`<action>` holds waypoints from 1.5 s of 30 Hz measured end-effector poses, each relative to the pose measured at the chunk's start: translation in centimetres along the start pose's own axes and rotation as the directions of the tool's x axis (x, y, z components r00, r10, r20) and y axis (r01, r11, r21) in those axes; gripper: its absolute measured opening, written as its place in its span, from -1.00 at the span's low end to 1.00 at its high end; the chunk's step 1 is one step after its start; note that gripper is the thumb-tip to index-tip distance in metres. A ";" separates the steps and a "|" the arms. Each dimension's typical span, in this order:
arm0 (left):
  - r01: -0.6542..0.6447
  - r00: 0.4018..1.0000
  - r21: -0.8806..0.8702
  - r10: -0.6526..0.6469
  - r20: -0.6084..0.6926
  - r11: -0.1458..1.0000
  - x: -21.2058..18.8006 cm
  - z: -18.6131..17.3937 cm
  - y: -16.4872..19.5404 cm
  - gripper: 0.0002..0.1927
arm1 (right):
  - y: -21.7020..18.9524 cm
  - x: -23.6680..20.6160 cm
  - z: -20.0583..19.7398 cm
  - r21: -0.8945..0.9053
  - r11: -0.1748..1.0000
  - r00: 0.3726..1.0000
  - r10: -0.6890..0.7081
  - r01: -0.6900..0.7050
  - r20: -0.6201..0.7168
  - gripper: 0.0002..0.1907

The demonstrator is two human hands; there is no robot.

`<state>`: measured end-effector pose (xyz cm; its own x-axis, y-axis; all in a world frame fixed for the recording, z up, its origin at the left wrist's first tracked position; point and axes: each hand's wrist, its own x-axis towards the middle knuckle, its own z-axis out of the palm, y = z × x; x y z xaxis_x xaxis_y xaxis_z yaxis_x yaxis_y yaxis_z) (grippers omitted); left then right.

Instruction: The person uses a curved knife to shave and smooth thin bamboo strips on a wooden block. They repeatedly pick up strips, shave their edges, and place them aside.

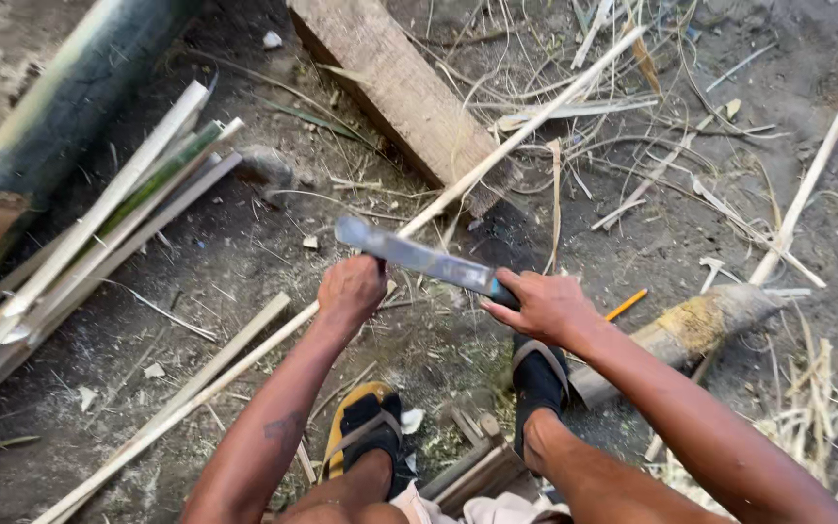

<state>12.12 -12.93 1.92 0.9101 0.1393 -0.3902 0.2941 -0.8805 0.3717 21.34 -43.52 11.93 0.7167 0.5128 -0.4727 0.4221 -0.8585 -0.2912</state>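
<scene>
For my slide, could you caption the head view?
Left hand grips a bamboo strip; right hand holds a knife.

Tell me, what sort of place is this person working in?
Most likely an outdoor yard used for splitting bamboo by hand. The ground is bare dirt strewn with shavings, split bamboo strips lie in a pile beside a whole green bamboo pole, and the right hand holds a long knife.

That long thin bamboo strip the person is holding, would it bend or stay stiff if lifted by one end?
The bamboo strip is long and very slender, so it would probably flex and droop. It looks light; the left hand grips it alone. Its flat split shape suggests it would slide rather than roll.
</scene>
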 end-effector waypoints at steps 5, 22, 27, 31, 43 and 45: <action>0.074 0.993 0.002 -0.074 0.089 0.997 -3.0 0.0 -4.1 -0.70 | 2.0 0.7 -1.6 0.049 0.951 0.944 0.309 -0.305 -0.118 -0.45; 0.078 0.994 0.002 -0.078 0.077 0.997 -6.2 -0.5 -9.0 -0.70 | 9.2 4.4 -5.6 -0.060 0.926 0.922 0.363 -0.373 -0.132 -0.33; 0.069 0.994 -0.069 -0.062 0.095 0.995 -3.0 -0.6 -4.4 -0.71 | -0.2 0.6 1.3 -0.113 0.994 0.992 0.028 -0.015 0.121 -0.38; 0.207 0.957 -0.075 -0.186 0.222 0.976 -5.2 -0.8 -6.8 -0.70 | 3.8 2.4 -1.4 -0.101 0.975 0.978 0.206 -0.200 0.044 -0.40; 0.083 0.988 -0.213 -0.053 0.144 0.974 -2.2 0.3 -5.0 -0.69 | 5.0 1.1 -4.3 0.068 0.897 0.893 0.441 -0.436 -0.087 -0.41; 0.228 0.928 -0.306 -0.110 0.357 0.924 0.3 0.7 -2.1 -0.60 | 0.3 0.1 -1.2 0.115 0.952 0.959 0.283 -0.283 0.015 -0.41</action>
<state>11.57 -11.30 0.46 0.7078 0.0648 -0.7034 0.5685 -0.6434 0.5127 22.16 -43.74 12.80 0.7988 0.2486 -0.5479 0.1352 -0.9615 -0.2391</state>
